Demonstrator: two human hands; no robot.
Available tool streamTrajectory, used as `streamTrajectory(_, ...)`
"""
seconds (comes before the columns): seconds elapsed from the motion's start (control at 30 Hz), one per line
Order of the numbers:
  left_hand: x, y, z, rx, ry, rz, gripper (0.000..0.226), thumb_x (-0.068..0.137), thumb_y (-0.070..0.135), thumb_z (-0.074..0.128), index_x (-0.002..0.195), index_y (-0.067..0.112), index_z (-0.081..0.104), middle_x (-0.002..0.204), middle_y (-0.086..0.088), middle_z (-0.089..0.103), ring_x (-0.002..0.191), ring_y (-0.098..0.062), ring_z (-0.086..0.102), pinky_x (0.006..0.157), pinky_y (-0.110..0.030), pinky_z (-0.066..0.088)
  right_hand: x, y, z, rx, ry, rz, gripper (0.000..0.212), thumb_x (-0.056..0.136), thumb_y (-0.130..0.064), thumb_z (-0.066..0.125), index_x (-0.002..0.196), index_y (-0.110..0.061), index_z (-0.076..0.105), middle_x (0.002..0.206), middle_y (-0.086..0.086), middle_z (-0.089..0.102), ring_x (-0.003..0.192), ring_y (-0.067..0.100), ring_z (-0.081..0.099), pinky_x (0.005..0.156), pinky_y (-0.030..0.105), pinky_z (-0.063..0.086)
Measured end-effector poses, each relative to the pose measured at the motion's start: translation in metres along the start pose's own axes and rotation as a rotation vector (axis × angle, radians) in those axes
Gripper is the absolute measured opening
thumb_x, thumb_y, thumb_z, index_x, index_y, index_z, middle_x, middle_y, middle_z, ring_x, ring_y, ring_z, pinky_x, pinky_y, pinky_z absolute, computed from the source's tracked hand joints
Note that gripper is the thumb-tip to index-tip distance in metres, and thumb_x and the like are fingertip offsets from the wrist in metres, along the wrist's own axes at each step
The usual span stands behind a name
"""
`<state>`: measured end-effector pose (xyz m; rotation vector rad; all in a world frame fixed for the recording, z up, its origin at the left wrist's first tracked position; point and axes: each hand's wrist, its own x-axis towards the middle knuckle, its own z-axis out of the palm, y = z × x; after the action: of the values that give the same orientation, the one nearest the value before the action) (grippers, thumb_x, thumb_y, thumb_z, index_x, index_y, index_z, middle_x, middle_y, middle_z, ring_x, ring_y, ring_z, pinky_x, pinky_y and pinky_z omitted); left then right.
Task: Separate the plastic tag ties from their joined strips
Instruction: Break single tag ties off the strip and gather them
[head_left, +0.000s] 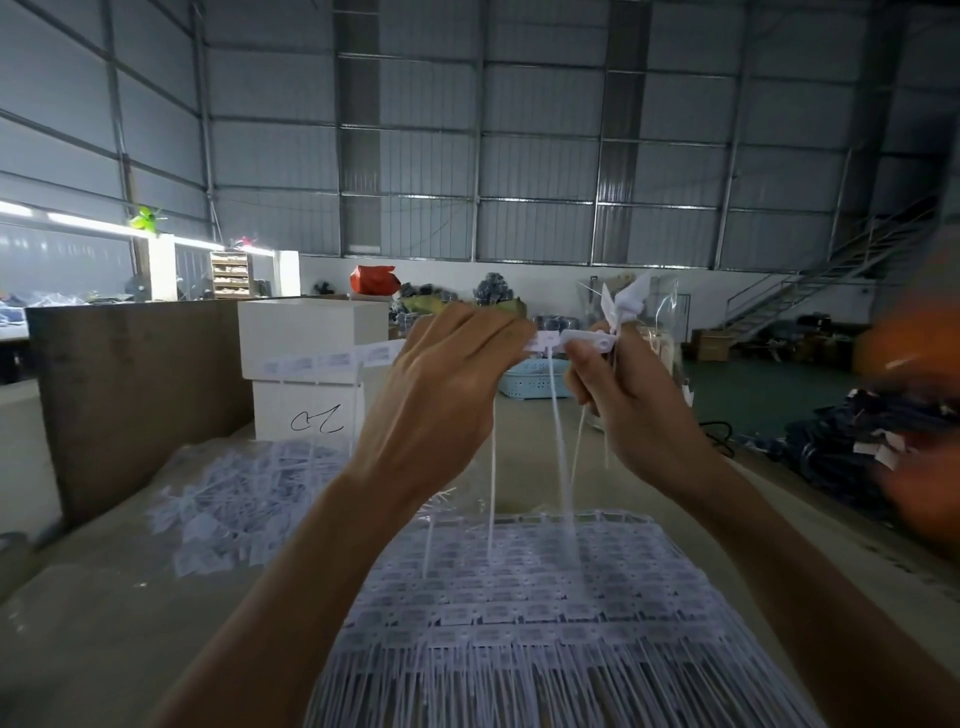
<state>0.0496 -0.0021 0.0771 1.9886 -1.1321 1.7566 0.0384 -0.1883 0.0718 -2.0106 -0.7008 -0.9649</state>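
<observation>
**A:** What have you got in your hands?

**B:** Your left hand (447, 384) is curled round the end of a joined strip (332, 359) of white tag ties, which runs off to the left in mid-air, its thin tails hanging down. Your right hand (631, 402) pinches one tag head (587, 340) at the strip's end, just beside your left fingers, and it also holds a bunch of loose ties (623, 306) sticking up above the knuckles.

**A:** Can you see whether that tag has come off?

**B:** No. Your fingers cover the join, so I cannot tell if it is attached or free. How many ties are in the right hand is also hard to make out.

**A:** And below?

**B:** A stack of joined strips (530, 608) lies on the table (104, 634) right under your wrists, tails pointing toward you and cut off by the bottom edge. To the left, further back, sits a loose pile of single ties (234, 499). Behind that stand a brown cardboard box (140, 395) and a white box (311, 332) on another with a scribble.

**A:** The room?

**B:** A dim warehouse with metal walls, a staircase (810, 280) at right, and an orange blur (914, 415) at the right edge.
</observation>
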Motion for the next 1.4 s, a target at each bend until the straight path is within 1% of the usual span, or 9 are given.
streamTrajectory(0.17,-0.001,-0.001,0.003,-0.089,-0.067,0.029,0.016,0.093,-0.001,0.060,0.107,0.000,0.069,0.104,-0.013,0.069,0.097,-0.026,0.061,0.086,-0.042,0.052,0.004,0.015,-0.011,0.157,0.302,0.244,0.017,0.106,-0.035,0.040,0.093,-0.033,0.049,0.074,-0.005,0.053,0.054,-0.003,0.049,0.050,0.017,0.040)
streamTrajectory(0.23,0.001,0.002,0.003,-0.117,-0.044,0.033,0.016,0.093,0.003,0.062,0.108,0.000,0.067,0.104,-0.012,0.068,0.097,-0.024,0.060,0.087,-0.038,0.051,0.005,0.025,-0.028,0.266,0.383,0.323,0.020,0.107,-0.033,0.040,0.093,-0.028,0.054,0.074,-0.004,0.052,0.055,-0.003,0.048,0.057,0.022,0.039)
streamTrajectory(0.4,0.000,0.001,0.003,-0.070,0.008,0.017,0.026,0.093,0.011,0.060,0.112,-0.005,0.065,0.107,-0.018,0.069,0.098,-0.030,0.063,0.091,-0.038,0.051,0.003,0.027,-0.019,0.350,0.156,0.382,0.025,0.107,-0.036,0.037,0.099,-0.020,0.054,0.072,0.002,0.066,0.062,0.019,0.064,0.050,0.025,0.049)
streamTrajectory(0.53,-0.003,-0.002,0.003,-0.029,-0.008,0.016,0.028,0.091,0.011,0.062,0.114,-0.005,0.065,0.108,-0.018,0.069,0.100,-0.032,0.063,0.092,-0.041,0.051,0.002,0.020,-0.013,0.389,0.030,0.305,0.015,0.107,-0.037,0.039,0.103,-0.024,0.046,0.057,0.000,0.050,0.042,0.015,0.042,0.040,0.026,0.039)
streamTrajectory(0.8,-0.001,0.002,-0.001,-0.011,-0.002,0.034,0.026,0.092,0.009,0.062,0.112,-0.006,0.068,0.106,-0.019,0.069,0.097,-0.034,0.064,0.089,-0.040,0.053,0.002,0.011,-0.014,0.428,0.045,0.316,0.026,0.105,-0.041,0.042,0.088,-0.023,0.048,0.057,-0.012,0.033,0.048,0.008,0.024,0.044,0.025,0.022)
streamTrajectory(1.0,-0.002,0.002,0.001,-0.003,-0.028,0.047,0.022,0.092,0.008,0.067,0.111,-0.004,0.069,0.106,-0.018,0.069,0.097,-0.033,0.064,0.087,-0.043,0.054,-0.001,-0.005,-0.017,0.510,-0.115,0.348,0.036,0.077,-0.060,0.065,0.083,-0.027,0.076,0.058,-0.006,0.037,0.050,0.010,0.031,0.046,0.021,0.028)
streamTrajectory(1.13,-0.004,0.002,0.006,-0.028,-0.043,0.054,0.023,0.094,0.010,0.066,0.112,-0.004,0.069,0.106,-0.016,0.068,0.097,-0.031,0.062,0.087,-0.039,0.052,-0.004,-0.009,-0.015,0.389,-0.127,0.242,0.035,0.083,-0.048,0.065,0.078,-0.015,0.073,0.060,0.012,0.038,0.049,0.016,0.031,0.045,0.024,0.028)
streamTrajectory(1.33,-0.005,-0.001,0.009,-0.080,-0.019,0.095,0.021,0.090,0.007,0.069,0.109,-0.001,0.071,0.105,-0.013,0.071,0.096,-0.028,0.063,0.086,-0.033,0.051,-0.004,-0.007,-0.013,0.362,-0.159,0.229,0.038,0.083,-0.050,0.065,0.085,-0.013,0.075,0.059,0.009,0.036,0.052,0.023,0.026,0.045,0.028,0.024)
streamTrajectory(1.4,-0.005,0.002,0.010,-0.128,-0.015,0.097,0.020,0.089,0.005,0.070,0.108,-0.002,0.071,0.103,-0.012,0.071,0.094,-0.027,0.062,0.086,-0.033,0.051,-0.005,-0.005,-0.012,0.394,-0.184,0.250,0.049,0.083,-0.048,0.065,0.087,0.000,0.067,0.056,0.002,0.035,0.050,0.017,0.027,0.045,0.027,0.024)
